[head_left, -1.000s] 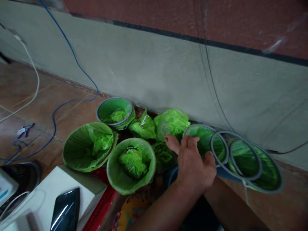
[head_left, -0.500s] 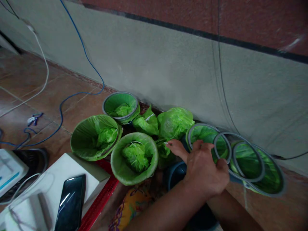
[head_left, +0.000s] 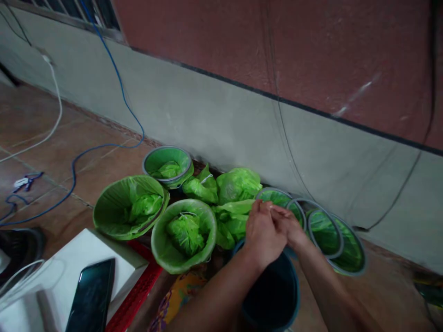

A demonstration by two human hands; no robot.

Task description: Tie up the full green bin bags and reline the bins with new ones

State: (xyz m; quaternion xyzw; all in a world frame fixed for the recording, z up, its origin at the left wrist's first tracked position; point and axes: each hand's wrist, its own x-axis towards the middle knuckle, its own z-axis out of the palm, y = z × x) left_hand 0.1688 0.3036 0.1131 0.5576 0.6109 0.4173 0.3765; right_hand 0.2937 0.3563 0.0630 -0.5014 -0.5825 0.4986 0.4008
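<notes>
Head view
Left hand: [head_left: 263, 232] is seen from the back, fingers curled, pressed against the right hand; whether anything is gripped cannot be told.
Right hand: [head_left: 289, 226] is half closed; its hold cannot be told.
Dark blue round plastic bucket: [head_left: 277, 295] stands directly under both hands.
Crumpled green plastic bag: [head_left: 230, 221] lies just beyond the bucket, touched by the left hand.
Grey-rimmed round bins lined in green plastic: [head_left: 325, 230] are set just right of the bucket.
Black flat phone: [head_left: 92, 295] is laid well left of the bucket, on a white box [head_left: 86, 244].

Blue bucket [head_left: 273, 295] rim partly behind forearms, phone [head_left: 90, 297] cut off below
</notes>
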